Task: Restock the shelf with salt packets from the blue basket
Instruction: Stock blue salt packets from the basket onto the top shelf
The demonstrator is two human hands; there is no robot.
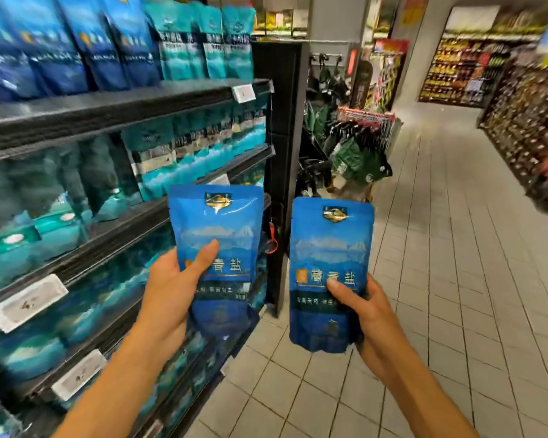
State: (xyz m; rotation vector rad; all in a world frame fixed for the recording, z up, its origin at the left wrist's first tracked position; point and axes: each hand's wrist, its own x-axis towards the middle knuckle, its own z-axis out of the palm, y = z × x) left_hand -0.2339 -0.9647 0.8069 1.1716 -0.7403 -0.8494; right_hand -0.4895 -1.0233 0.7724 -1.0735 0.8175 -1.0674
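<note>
our left hand (171, 289) is gripping one blue salt packet (217, 257) low on its left side, thumb curled across the front, and we are holding it upright just in front of the shelf (114, 104). our right hand (366, 314) is gripping a second salt packet (329, 273) the same way, thumb pressed on the printed face, and we are keeping it upright beside the first, the two packets apart and not touching.

we are judging the restock as partly done: the top tier is already carrying a row of darker blue packs (76, 45) that look like ours, with teal packs (209, 42) to their right, and the lower tiers are full of teal bags. these two packets are not yet shelved. we are not seeing the blue basket here, so we cannot tell how many are left.

on the right packet we are reading large characters 藏青盐; on the left packet our thumb is hiding the first, leaving 青盐. a gold emblem is sitting at the top of each. the smaller lines and the white shelf tags (26, 301) are too blurred to read.
</note>
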